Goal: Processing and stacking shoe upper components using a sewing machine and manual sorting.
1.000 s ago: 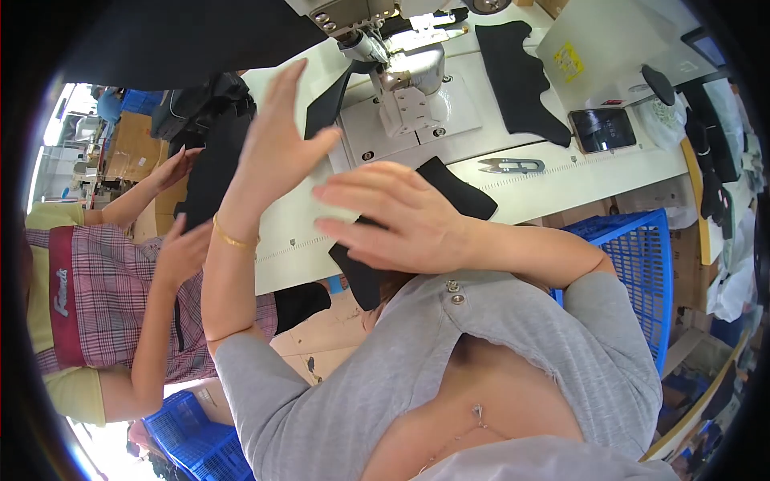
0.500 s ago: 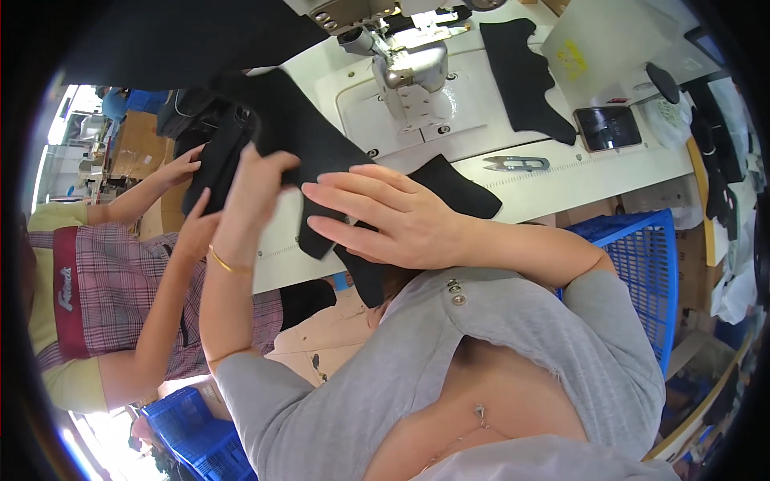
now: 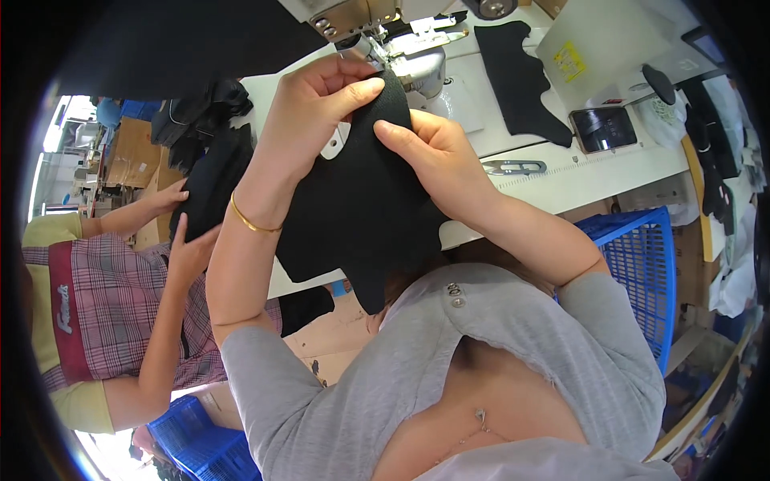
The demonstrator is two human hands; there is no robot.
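A black fabric piece [image 3: 353, 216] hangs over the front of the sewing table, its upper end raised to the sewing machine [image 3: 417, 68]. My left hand [image 3: 317, 104] pinches the top of the fabric on its left side, thumb in front, close to the machine's needle area. On the right side of the same end, my right hand [image 3: 437, 156] grips the edge with its thumb on the front face. The needle is hidden behind my fingers and the cloth. To the right lie thread snips [image 3: 513, 167] and another black cut piece [image 3: 521, 84].
A dark phone-like device [image 3: 604, 130] lies at the table's right, by a pale machine housing [image 3: 601, 48]. Blue plastic baskets stand at right [image 3: 638, 272] and lower left [image 3: 196, 441]. At left, a co-worker [image 3: 136, 297] in a plaid apron handles black fabric [image 3: 212, 184].
Both my hands have moved up toward the machine and now grip the fabric's upper end. My right hand was lying flat over the cloth before. The fabric has been turned and spread out.
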